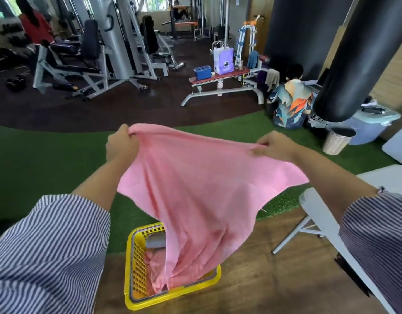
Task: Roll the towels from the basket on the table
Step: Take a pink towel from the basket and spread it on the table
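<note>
Pink terry, that is what fills the middle of the room from where I stand: 1 big pink towel (195,200) stretched in the air between 2 raised hands, its top edge taut from left to right and its lower half drooping in loose folds, the tail dipping into the yellow basket (136,279) on the wooden floor below. It looks light and thoroughly soft; it sags under its own weight and a side corner flares out to the right, so I would judge it floppy rather than slippery, and in no way fragile. A cloth like that keeps no shape by itself, so the top edge near the corners, where it is pinched now, seems the sensible place to hold it until it can be laid flat.

Next in size, the white folding table (317,214) stands near on the right, close beside the towel's flared corner; that is presumably where the rolling belongs.

The basket sits on the floor just left of the table's legs, with more pink cloth and a grey rolled towel (155,241) inside.

Smallest, the grips. The left hand (119,145) has its fingers curled round a bunched bit of the far left corner. The right hand (273,146) pinches the top edge between thumb and fingers.
</note>
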`<state>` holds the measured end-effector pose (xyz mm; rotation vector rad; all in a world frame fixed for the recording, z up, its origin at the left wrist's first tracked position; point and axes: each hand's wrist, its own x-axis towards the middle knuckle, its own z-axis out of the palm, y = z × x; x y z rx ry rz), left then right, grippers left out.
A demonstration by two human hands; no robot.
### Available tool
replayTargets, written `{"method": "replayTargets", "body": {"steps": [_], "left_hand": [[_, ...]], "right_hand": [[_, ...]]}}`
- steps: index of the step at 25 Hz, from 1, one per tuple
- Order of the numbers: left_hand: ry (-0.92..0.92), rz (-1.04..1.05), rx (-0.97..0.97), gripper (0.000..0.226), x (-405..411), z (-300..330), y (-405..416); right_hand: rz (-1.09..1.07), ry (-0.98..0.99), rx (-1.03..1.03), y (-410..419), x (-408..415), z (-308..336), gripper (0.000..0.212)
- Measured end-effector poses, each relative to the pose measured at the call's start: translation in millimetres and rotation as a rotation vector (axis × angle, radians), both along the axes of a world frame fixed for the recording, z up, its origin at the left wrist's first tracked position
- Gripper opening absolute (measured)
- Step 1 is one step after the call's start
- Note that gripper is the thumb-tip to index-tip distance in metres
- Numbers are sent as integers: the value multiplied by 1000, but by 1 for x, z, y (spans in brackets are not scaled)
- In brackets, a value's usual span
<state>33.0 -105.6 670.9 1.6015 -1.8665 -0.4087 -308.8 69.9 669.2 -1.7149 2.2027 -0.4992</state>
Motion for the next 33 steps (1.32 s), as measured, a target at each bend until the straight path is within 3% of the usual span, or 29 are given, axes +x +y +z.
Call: {"method": "replayTargets", "body": {"steps": [2,5,7,10,12,14,22,29,33], "left_hand": [[87,97,58,23,-7,-4,2],[179,67,55,16,-23,-5,9],[178,-25,-9,5,-40,-1,20],[99,-245,-142,12,-68,3,37],[86,-340,-202,17,-84,4,47],[60,-397,-244,24,-98,7,55],[23,-866,-397,42,-187,10,114],[96,-1255,-494,37,-268,8,214],[192,-1372,-510,36,-319,15,276]], "right_hand": [[-9,178,109,-5,-1,-11,20],[-252,343,119,-13,6,-19,21],[-267,222,17,-23,22,-19,18],[-205,-48,-149,-35,41,-18,31],[-170,-1,-262,-32,42,-19,31],[-186,105,-346,-17,38,-20,15],[-478,208,-526,100,11,-11,17],[-851,55,-594,225,-8,-5,23],[-984,250,-682,299,-38,0,22]]}}
